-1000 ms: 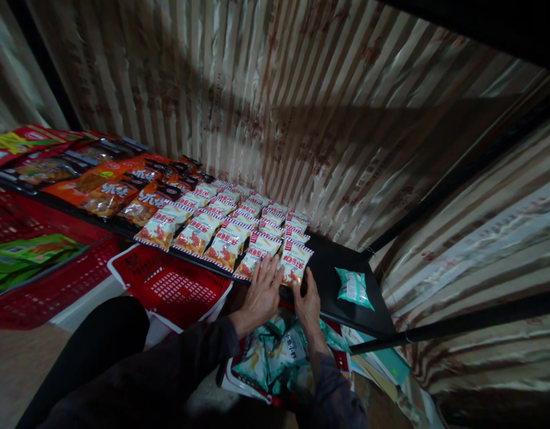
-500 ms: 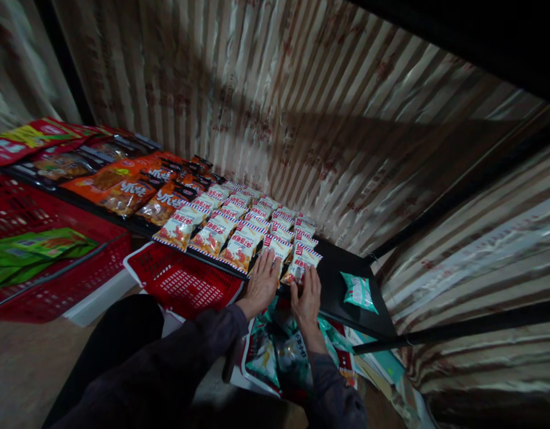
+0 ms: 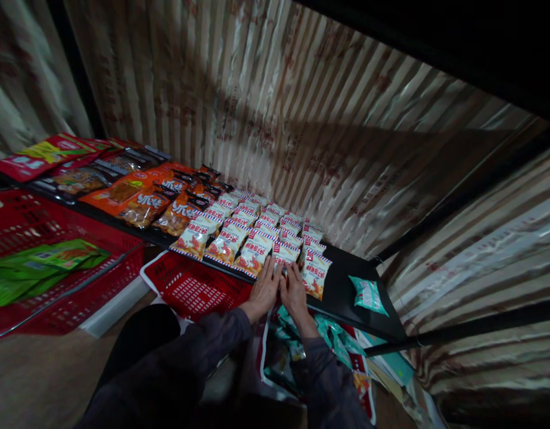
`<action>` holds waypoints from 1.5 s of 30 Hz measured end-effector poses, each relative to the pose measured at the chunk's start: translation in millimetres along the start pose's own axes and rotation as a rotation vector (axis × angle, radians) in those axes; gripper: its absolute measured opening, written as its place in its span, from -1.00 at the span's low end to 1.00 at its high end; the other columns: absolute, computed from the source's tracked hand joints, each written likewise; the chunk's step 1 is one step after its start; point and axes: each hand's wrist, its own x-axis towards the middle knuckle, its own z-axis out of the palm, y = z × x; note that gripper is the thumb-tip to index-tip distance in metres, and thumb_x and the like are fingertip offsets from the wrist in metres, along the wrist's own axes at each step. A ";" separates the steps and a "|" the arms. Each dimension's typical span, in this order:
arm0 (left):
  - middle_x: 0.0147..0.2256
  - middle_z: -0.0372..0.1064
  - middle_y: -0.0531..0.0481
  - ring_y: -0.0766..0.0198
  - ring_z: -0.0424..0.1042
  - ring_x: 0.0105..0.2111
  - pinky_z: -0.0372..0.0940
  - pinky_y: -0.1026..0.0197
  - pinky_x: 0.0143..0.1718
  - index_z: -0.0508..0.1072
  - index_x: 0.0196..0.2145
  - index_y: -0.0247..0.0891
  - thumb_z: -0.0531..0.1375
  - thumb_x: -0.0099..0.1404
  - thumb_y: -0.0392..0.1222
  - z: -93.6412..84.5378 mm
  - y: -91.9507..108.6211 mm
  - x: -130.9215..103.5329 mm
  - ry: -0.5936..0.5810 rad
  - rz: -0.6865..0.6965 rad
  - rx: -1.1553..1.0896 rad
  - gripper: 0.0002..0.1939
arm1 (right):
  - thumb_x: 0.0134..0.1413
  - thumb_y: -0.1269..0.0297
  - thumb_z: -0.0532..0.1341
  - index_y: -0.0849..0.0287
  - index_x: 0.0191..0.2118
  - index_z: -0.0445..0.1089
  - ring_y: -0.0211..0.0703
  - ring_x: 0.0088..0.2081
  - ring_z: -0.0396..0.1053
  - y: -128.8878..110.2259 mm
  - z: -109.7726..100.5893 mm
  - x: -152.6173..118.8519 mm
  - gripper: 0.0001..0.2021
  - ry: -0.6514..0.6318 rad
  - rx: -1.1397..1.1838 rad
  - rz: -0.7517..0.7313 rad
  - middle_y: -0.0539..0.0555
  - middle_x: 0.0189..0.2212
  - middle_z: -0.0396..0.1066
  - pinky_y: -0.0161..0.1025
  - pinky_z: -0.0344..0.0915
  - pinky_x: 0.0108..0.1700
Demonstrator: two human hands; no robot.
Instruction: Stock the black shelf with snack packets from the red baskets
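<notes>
My left hand (image 3: pixel 263 293) and my right hand (image 3: pixel 294 294) lie side by side at the shelf's front edge, fingers stretched out. Their fingertips rest at the lower end of a white snack bag (image 3: pixel 285 252), fourth in the front row. To the right of it another white snack bag (image 3: pixel 314 273) leans at the row's end. More bags of the same kind (image 3: pixel 229 239) stand in tidy rows to the left and behind. What the fingertips press on is partly hidden.
The black shelf (image 3: pixel 339 262) also bears a teal packet (image 3: pixel 368 295), orange snack bags (image 3: pixel 143 205) and red bags (image 3: pixel 46 156). Below are a red basket of teal packets (image 3: pixel 335 339), a red basket (image 3: pixel 198 289) and a basket with green packets (image 3: pixel 46 262). Dark poles frame the right.
My right hand has shifted left from the end bag to the fourth bag, close beside my left hand. My view has moved slightly, so the shelf sits lower and further right.
</notes>
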 end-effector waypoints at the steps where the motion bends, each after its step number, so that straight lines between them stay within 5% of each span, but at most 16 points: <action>1: 0.37 -0.19 -0.36 0.05 -0.33 0.39 0.00 -0.14 0.31 0.01 0.32 -0.41 -0.12 0.35 -0.47 0.0 -0.7 0.6 -0.003 0.005 -0.001 -0.41 | 0.24 0.19 -0.02 0.31 0.21 0.28 0.09 0.31 0.10 0.2 1.3 -0.4 -0.50 0.015 -0.008 0.002 0.33 0.29 0.12 0.09 0.17 0.26; 9: 0.39 -0.28 -0.33 0.00 -0.37 0.39 -0.06 -0.15 0.33 -0.03 0.34 -0.36 -0.04 0.29 -0.47 -5.2 -0.5 5.0 -0.026 0.007 0.010 -0.33 | 0.26 0.22 0.01 0.29 0.22 0.26 0.07 0.32 0.08 -10.0 -10.8 -17.7 -0.53 0.007 -0.033 -0.008 0.30 0.28 0.15 0.11 0.12 0.29; 21: 0.39 -0.36 -0.36 -0.06 -0.50 0.39 -0.14 -0.26 0.32 0.03 0.31 -0.44 -0.03 0.27 -0.47 -11.8 6.8 9.5 0.043 0.100 -0.045 -0.36 | 0.24 0.29 0.06 0.22 0.17 0.33 0.01 0.25 0.22 -22.0 -33.6 -99.8 -0.59 -0.086 0.018 0.077 0.25 0.23 0.25 0.01 0.22 0.25; 28: 0.39 -0.30 -0.37 -0.04 -0.45 0.39 -0.11 -0.24 0.33 0.17 0.23 -0.47 -0.02 0.26 -0.48 -15.7 38.1 -22.5 0.062 0.235 -0.108 -0.44 | 0.23 0.27 0.04 0.24 0.08 0.39 0.03 0.15 0.33 45.5 -103.3 -129.7 -0.62 0.104 -0.147 0.238 0.27 0.10 0.39 0.04 0.23 0.22; 33: 0.36 -0.11 -0.28 0.00 -0.27 0.39 0.03 -0.21 0.30 0.33 0.10 -0.39 -0.04 0.27 -0.47 0.5 73.8 -64.7 -0.047 0.213 -0.235 -0.54 | 0.07 0.49 0.02 0.32 0.07 0.39 0.07 0.18 0.28 114.9 -152.8 -156.0 -0.55 -0.107 -0.450 0.470 0.31 0.09 0.39 0.04 0.18 0.23; 40: 0.34 -0.03 -0.22 0.05 0.27 0.19 0.29 -0.02 0.16 0.43 0.00 -0.32 -0.05 0.28 -0.44 14.5 116.2 -124.7 -0.406 0.134 -0.331 -0.59 | -0.06 0.58 0.10 0.30 -0.08 0.49 0.02 -0.04 0.45 155.5 -162.3 -178.6 -0.60 -0.301 -0.458 0.476 0.23 -0.16 0.54 -0.16 0.25 0.08; 45: 0.33 -0.01 -0.20 0.06 0.30 0.17 0.27 0.05 0.16 0.41 0.04 -0.31 -0.01 0.25 -0.44 11.8 120.9 -135.2 -0.516 0.067 -0.356 -0.56 | 0.04 0.47 0.07 0.21 -0.26 0.53 -0.06 -0.21 0.49 158.1 -171.6 -189.8 -0.72 -0.307 -0.492 0.456 0.17 -0.30 0.54 -0.26 0.34 -0.16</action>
